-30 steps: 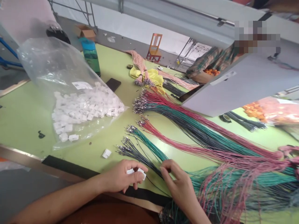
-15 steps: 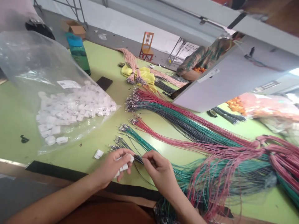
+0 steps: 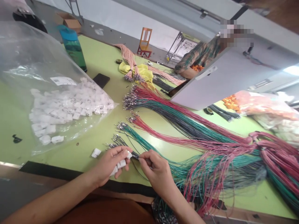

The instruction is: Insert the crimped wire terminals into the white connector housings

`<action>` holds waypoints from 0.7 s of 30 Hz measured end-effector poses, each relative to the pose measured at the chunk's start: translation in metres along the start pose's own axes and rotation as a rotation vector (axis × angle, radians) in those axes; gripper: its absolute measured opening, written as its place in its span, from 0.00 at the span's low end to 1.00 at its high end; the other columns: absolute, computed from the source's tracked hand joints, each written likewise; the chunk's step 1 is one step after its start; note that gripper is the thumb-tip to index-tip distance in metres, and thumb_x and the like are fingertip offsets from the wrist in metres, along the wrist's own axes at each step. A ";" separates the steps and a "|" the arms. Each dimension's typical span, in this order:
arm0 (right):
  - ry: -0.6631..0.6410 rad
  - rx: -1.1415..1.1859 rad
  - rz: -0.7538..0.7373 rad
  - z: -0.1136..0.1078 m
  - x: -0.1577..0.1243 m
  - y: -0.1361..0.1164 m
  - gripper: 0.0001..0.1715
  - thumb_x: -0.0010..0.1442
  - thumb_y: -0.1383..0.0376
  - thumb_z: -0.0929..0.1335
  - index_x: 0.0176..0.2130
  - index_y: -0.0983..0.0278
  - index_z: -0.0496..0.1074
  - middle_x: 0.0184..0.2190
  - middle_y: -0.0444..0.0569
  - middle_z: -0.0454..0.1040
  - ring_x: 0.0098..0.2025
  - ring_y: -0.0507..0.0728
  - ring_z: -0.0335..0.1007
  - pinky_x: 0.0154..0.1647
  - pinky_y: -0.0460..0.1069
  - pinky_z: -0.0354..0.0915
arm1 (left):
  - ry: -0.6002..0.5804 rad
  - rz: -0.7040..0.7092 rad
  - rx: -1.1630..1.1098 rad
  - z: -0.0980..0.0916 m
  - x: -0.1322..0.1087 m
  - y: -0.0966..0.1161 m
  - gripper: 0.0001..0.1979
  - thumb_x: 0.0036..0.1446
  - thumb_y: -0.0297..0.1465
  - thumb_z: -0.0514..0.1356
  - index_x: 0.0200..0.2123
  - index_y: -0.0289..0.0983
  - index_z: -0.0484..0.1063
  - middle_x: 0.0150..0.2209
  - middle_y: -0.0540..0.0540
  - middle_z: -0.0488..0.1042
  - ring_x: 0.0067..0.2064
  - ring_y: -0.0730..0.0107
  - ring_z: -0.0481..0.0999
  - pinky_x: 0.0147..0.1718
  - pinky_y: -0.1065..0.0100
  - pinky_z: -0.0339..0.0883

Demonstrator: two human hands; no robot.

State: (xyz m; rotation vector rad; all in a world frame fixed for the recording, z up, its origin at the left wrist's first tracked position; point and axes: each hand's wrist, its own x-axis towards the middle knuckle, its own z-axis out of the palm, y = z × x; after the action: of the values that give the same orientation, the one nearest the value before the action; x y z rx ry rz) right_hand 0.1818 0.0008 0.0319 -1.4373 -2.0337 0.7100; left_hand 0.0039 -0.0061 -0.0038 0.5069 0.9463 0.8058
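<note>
My left hand (image 3: pixel 109 165) is closed around small white plastic connector housings (image 3: pixel 119 164), one pinched at the fingertips. My right hand (image 3: pixel 155 169) pinches the metal-tipped end of a dark wire (image 3: pixel 135 157) and holds it against that housing. Both hands hover over the green table's (image 3: pixel 93 62) near edge, beside small bunches of black (image 3: pixel 118 141), green (image 3: pixel 135 135) and pink wires (image 3: pixel 158 132). One loose white housing (image 3: pixel 96 152) lies on the table just left of my left hand.
A clear bag of white housings (image 3: pixel 58 109) lies at left. Larger wire bundles (image 3: pixel 177 115) run to the right. A green bottle (image 3: pixel 73 46), a black phone (image 3: pixel 101 80), yellow cloth (image 3: pixel 142 72) and a grey panel (image 3: pixel 217 84) sit farther back; another person's patterned sleeve (image 3: pixel 198 57) rests behind.
My hands have moved closer together, and the wire tip in my right hand now meets the housing in my left. The view has shifted slightly right and down.
</note>
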 end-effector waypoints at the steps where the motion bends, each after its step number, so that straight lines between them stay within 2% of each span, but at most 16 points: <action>1: -0.002 0.005 0.001 0.000 0.000 0.000 0.09 0.58 0.69 0.64 0.27 0.64 0.70 0.21 0.43 0.68 0.22 0.49 0.61 0.24 0.44 0.59 | 0.001 -0.003 0.000 0.000 0.000 0.000 0.17 0.54 0.41 0.62 0.41 0.34 0.70 0.24 0.51 0.70 0.20 0.78 0.67 0.12 0.80 0.53; 7: -0.064 0.056 0.053 0.000 0.001 -0.003 0.11 0.58 0.69 0.63 0.25 0.64 0.68 0.19 0.42 0.69 0.20 0.49 0.61 0.23 0.43 0.58 | 0.000 -0.011 0.016 0.002 -0.001 0.001 0.17 0.54 0.40 0.62 0.41 0.33 0.70 0.24 0.51 0.70 0.20 0.79 0.66 0.12 0.80 0.54; 15: -0.192 0.194 0.290 0.003 0.006 -0.002 0.13 0.58 0.68 0.62 0.24 0.65 0.69 0.18 0.43 0.73 0.20 0.49 0.65 0.22 0.42 0.59 | 0.019 0.000 0.084 0.003 -0.001 0.001 0.19 0.52 0.41 0.62 0.41 0.34 0.70 0.25 0.51 0.70 0.24 0.75 0.71 0.13 0.79 0.56; 21: -0.203 0.257 0.313 0.014 0.003 -0.005 0.12 0.58 0.67 0.62 0.23 0.64 0.66 0.19 0.44 0.73 0.22 0.50 0.68 0.25 0.43 0.62 | 0.029 0.035 0.195 0.001 0.000 -0.007 0.20 0.53 0.43 0.61 0.42 0.34 0.70 0.21 0.53 0.70 0.18 0.79 0.64 0.13 0.78 0.56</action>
State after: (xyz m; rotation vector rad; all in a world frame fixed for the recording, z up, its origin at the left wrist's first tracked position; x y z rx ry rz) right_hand 0.1674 0.0003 0.0256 -1.5971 -1.7937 1.2446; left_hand 0.0071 -0.0100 -0.0083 0.6838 1.0509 0.7582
